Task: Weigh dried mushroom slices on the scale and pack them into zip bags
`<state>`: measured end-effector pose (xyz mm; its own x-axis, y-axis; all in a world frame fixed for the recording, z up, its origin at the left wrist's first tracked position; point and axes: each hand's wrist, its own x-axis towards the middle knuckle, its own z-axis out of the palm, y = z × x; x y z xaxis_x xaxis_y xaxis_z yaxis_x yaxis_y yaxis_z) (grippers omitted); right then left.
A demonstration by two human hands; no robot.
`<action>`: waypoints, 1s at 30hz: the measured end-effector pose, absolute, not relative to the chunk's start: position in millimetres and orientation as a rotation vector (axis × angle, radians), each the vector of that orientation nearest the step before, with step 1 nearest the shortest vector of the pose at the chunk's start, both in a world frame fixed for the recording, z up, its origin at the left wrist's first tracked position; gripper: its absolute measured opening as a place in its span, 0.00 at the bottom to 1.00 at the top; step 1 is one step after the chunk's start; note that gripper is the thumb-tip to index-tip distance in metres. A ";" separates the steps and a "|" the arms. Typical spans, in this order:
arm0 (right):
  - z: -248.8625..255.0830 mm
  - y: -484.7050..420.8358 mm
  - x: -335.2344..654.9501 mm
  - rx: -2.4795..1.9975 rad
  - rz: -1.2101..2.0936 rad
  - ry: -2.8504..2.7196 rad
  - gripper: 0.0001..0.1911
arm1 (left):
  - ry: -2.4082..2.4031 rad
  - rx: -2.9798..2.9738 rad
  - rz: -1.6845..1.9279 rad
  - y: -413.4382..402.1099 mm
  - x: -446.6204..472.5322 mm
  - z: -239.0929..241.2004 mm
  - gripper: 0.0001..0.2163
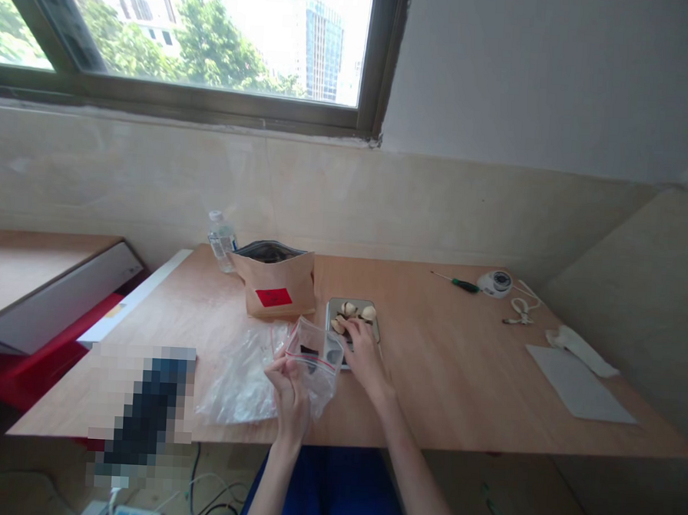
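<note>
I have a wide, light wooden tabletop point(441, 385) before me, its back edge along a wall, below a window point(229, 36). Left of centre, toward that back edge, stands an open brown pouch point(273, 281) with a red label. Crumpled clear plastic point(239, 383) lies between the pouch and the front edge. Near the middle of the front edge, the left hand point(291, 397) pinches the side of a clear zip bag point(328, 364); I cannot tell whether the dark patch there is inside or behind it. Just past the bag, toward the tabletop's centre, sits a small flat tray point(360, 303), possibly a scale. The right hand point(364, 351) bends its fingers down onto pale, rounded pieces point(369, 313) on it, perhaps dried mushrooms; I cannot tell whether it has closed on one. I judge the pieces light, dry and slightly brittle, so I would grip each gently across its thickest part. The zip bag should be limp and slippery, best held by the firmer strip near its mouth.
</note>
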<state>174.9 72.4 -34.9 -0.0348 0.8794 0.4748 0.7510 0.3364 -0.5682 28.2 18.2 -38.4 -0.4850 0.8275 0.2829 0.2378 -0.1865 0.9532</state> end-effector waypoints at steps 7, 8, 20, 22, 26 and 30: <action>-45.4 76.4 170.3 -1.547 0.129 -1.847 0.12 | 1.581 1.252 1.721 14.7 29.9 -44.3 0.16; -46.8 77.1 170.6 -1.537 0.133 -1.836 0.12 | 1.584 1.245 1.717 14.6 30.0 -44.8 0.16; -0.7 58.5 179.5 -1.353 0.545 -1.241 0.14 | 1.574 1.272 1.705 18.1 29.4 -53.1 0.15; 21.4 50.1 181.6 -1.304 0.564 -1.242 0.15 | 1.571 1.261 1.713 18.9 30.3 -51.4 0.15; 50.1 39.6 185.2 -1.186 0.652 -1.651 0.11 | 1.573 1.268 1.742 19.8 32.5 -46.8 0.16; 36.5 57.7 191.9 -1.211 0.497 -1.698 0.13 | 1.555 1.251 1.766 18.5 32.3 -45.8 0.16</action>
<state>191.9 57.7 36.5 -0.0505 0.8846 0.4635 0.4953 0.4252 -0.7575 32.3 18.5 -45.8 -0.4726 0.8212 0.3198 0.2133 -0.2455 0.9456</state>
